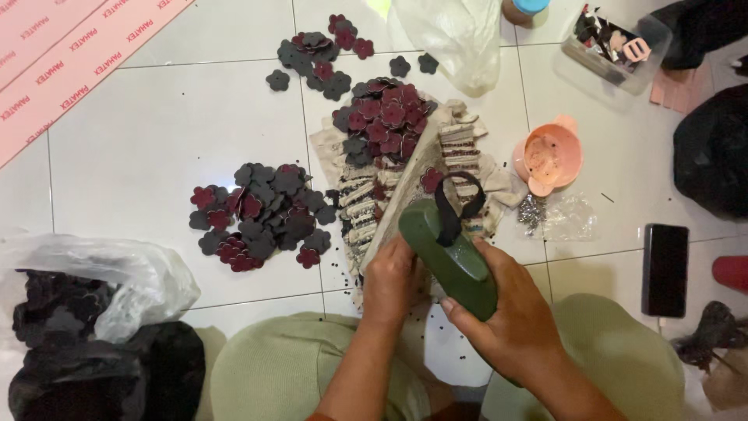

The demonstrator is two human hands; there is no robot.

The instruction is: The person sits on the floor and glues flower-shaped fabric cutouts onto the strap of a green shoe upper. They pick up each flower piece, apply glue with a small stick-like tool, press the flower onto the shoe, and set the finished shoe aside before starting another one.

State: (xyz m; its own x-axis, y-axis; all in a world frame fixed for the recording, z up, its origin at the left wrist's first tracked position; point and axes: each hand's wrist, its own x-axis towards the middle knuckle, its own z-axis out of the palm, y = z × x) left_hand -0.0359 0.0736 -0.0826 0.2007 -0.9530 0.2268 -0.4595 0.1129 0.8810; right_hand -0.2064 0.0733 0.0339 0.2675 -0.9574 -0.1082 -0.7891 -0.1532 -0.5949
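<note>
My right hand (pixel 514 320) is wrapped tight around a green block (pixel 452 253) with a black strap (pixel 456 206) on top, and I hold it up over a wooden board (pixel 405 183) that lies on the white tiled floor (pixel 140 132). My left hand (pixel 393 281) is curled shut at the near end of the board; I cannot tell what it pinches, because the fingers hide it. A small dark red flower piece (pixel 431 179) sits on the board just past the block. I think this is the hitting step, with the block used like a hammer on something my left hand keeps in place. The next move needs a straight hit, and my left fingers must stay out from under the block. A pile of flower pieces (pixel 261 214) lies to the left, another pile (pixel 386 117) sits at the far end of the board, and a pink bowl (pixel 549 156) stands to the right.
</note>
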